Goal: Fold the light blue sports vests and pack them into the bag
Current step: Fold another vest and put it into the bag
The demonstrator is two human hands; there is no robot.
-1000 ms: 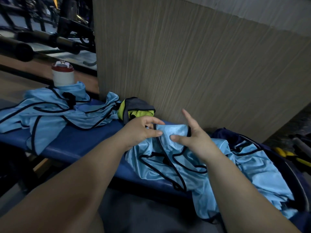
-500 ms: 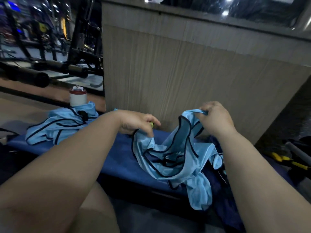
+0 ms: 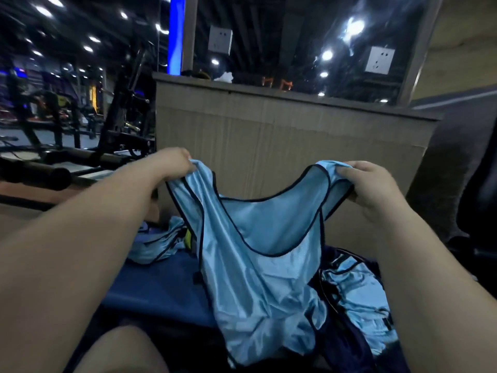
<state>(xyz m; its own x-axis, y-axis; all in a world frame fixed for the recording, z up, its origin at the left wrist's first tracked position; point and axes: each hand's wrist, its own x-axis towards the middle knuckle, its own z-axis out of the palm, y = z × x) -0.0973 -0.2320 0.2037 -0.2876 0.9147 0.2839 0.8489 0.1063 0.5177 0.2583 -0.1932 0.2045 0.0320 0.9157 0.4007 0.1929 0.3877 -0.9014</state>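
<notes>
**Vest held up by both shoulder straps**

My left hand [image 3: 176,163] pinches one shoulder strap of a light blue vest [image 3: 258,270], thumb and fingers closed over the fabric at the top of the strap. My right hand [image 3: 369,185] grips the other strap the same way, fingers curled round the bunched cloth. My hands are well apart, so the neckline with its dark piping hangs open between them in a deep curve.

The vest hangs in the air in front of me, facing me. Its body drops straight down from my hands, and its lower hem falls in front of the near edge of the blue bench [image 3: 161,289]. The cloth is shiny and creased near the bottom.

To the right of the hanging vest, the dark navy bag [image 3: 341,343] lies open on the bench with crumpled light blue fabric [image 3: 357,294] inside it. To the left, behind my left forearm, a heap of blue vests [image 3: 156,246] lies on the bench, and a small piece of yellow-green cloth [image 3: 187,239] shows just beside it.

A wood-grain partition [image 3: 269,141] rises behind the bench. Gym machines [image 3: 118,125] stand in the dim room on the left.
</notes>
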